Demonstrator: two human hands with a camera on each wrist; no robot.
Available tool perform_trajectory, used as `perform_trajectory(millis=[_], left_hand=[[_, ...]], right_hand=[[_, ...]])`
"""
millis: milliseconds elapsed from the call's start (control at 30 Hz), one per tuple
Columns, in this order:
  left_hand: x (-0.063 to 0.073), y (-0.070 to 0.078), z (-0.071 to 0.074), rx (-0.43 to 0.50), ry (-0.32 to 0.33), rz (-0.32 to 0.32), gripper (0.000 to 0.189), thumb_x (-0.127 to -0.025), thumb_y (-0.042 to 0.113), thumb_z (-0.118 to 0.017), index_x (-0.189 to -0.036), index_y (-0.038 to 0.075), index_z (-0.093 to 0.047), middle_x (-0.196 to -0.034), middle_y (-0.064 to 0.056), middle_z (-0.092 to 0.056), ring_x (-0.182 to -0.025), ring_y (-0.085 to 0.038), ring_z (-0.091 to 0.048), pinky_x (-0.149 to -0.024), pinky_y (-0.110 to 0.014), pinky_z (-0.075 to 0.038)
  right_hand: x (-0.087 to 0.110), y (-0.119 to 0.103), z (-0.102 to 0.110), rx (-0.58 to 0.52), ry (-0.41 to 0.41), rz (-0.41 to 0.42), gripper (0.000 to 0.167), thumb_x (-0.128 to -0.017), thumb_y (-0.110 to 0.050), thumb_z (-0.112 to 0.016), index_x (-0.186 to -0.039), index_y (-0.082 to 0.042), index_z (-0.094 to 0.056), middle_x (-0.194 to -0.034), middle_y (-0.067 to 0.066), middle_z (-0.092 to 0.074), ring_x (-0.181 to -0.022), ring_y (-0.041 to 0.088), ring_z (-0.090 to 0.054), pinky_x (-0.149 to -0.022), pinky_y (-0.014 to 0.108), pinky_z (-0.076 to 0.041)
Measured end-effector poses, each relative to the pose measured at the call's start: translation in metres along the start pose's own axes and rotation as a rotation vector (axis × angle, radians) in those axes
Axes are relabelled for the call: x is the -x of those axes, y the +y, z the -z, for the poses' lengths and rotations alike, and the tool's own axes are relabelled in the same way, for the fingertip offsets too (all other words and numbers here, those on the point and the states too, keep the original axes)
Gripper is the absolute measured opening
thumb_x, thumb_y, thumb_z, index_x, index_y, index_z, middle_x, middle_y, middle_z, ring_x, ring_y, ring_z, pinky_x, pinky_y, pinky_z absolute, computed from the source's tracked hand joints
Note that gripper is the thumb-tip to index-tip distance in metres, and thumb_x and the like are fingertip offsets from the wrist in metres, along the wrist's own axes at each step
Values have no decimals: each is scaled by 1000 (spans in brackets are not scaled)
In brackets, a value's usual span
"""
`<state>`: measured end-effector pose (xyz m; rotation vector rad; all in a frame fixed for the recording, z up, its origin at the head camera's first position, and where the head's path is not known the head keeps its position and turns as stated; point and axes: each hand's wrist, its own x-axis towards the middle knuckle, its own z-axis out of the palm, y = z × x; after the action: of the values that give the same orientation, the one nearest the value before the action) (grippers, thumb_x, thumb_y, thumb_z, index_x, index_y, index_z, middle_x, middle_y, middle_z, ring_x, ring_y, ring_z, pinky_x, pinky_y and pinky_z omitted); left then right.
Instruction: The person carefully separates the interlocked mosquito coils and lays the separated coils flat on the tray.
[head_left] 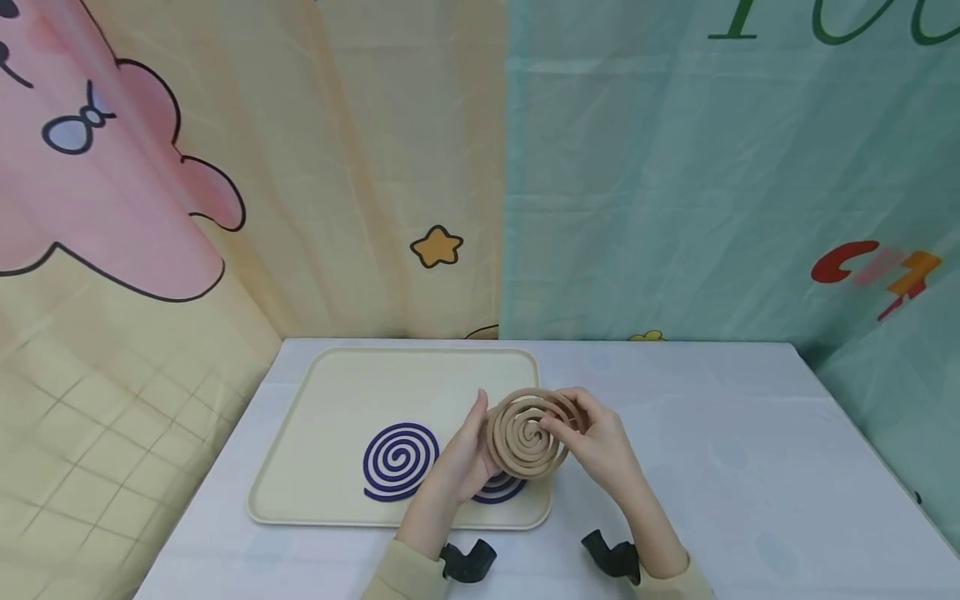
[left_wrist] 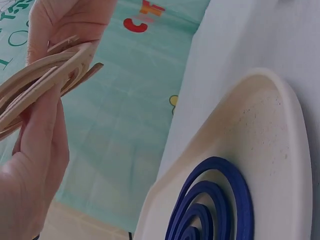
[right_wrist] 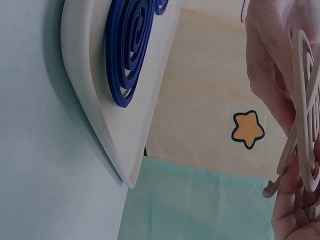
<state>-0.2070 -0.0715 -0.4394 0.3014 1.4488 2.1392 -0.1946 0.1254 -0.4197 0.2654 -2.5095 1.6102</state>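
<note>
A tan mosquito coil is held up in both hands above the tray's right edge. Its rings look doubled, and a loose end juts out in the right wrist view. My left hand grips the coil's left side, thumb up. From the right, my right hand pinches it, thumb near the spiral's middle. On the tray lie two dark blue mosquito coils: the left coil is nearly fully visible, while the right coil is mostly hidden behind the left hand and tan coil.
The cream tray with a raised rim sits on the left and middle of a white-covered table. Printed curtains hang behind the table and at its sides. Black mounts are strapped to both wrists.
</note>
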Motion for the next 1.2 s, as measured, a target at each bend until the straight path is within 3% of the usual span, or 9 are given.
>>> perform_trajectory(millis=[133,400,567,700,800,900,1067,1200], left_hand=[[0,0,-1,99,39,42,70,-106,52,-20,-155,2,-20,-158,-23,-29,-143,-34,-37,-117,-49,-32],[0,2,-2,104,67,42,69,-105,51,-29,-154,3,-24,-156,-22,-33,-140,-31,-41,-115,-47,-37],[2,4,-8,18,123,-39,65,-105,48,-36,-149,0,-31,-149,-19,-40,-135,-24,-46,-113,-42,-40],[5,7,-14,-73,224,-124,57,-104,44,-40,-142,1,-40,-142,-17,-46,-126,-21,-50,-104,-33,-46],[6,9,-18,-131,304,-167,53,-104,43,-42,-141,4,-44,-139,-17,-49,-122,-22,-53,-97,-30,-48],[7,9,-21,-182,349,-208,51,-104,42,-42,-142,7,-43,-137,-17,-51,-123,-26,-54,-100,-34,-48],[6,4,-27,-231,338,-267,47,-105,34,-44,-143,6,-41,-125,-13,-55,-113,-19,-57,-95,-29,-49],[4,-1,-31,-284,308,-300,43,-105,26,-44,-143,5,-40,-124,-16,-55,-112,-17,-54,-92,-29,-49]], right_hand=[[-1,1,-3,18,18,46,35,-86,-10,-75,-119,-10,-63,-104,5,-71,-90,8,-65,-76,23,-57],[-1,3,-7,10,54,119,38,-87,-5,-73,-123,-8,-61,-106,7,-71,-92,12,-66,-76,21,-56],[-1,3,-10,14,105,131,46,-87,-3,-72,-130,-4,-56,-118,12,-67,-107,25,-65,-88,33,-57],[-1,1,-13,49,197,117,46,-86,-4,-74,-128,0,-55,-124,14,-60,-117,28,-57,-98,45,-52],[1,-3,-14,62,229,85,40,-87,-6,-74,-123,-1,-59,-121,13,-59,-115,27,-57,-98,45,-52],[4,-9,-18,19,182,22,34,-90,-12,-72,-121,-3,-62,-119,11,-61,-111,26,-61,-93,37,-56],[5,-13,-26,-155,40,-127,47,-95,-23,-66,-135,-4,-52,-130,14,-56,-112,27,-60,-84,20,-55],[3,-11,-28,-274,4,-199,52,-97,-24,-63,-141,-2,-46,-133,18,-54,-110,25,-61,-83,22,-56]])
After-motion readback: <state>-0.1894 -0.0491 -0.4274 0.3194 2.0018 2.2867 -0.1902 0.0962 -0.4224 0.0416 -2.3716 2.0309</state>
